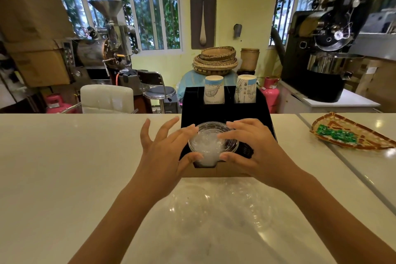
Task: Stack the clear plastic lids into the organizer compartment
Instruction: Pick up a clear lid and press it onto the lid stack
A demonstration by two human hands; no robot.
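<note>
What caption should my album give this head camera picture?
Left hand and right hand hold clear lids at the black organizer.

Clear glossy plastic lids (213,143), matt black organizer (225,113), glossy smooth counter (64,156), 2 paper cups (214,90), woven basket (364,135)

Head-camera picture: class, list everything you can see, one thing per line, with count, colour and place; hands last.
Clear round plastic lids: one stack, see-through, organizer's front compartment.
Black box-shaped organizer: one, black, on counter.
Upturned paper cups: two, white and blue, organizer's rear compartments.
Loose clear domed lids: count unclear, see-through, counter near the person.
Flat woven tray: one, tan, counter right, holding green wrapped items.
Smooth counter: one, white, foreground.
Round woven baskets: one stack, tan, behind organizer.
Gas cylinders: two, pink, behind counter.
Left hand: fingers grip stack's left side.
Right hand: fingers grip its right side.
</note>
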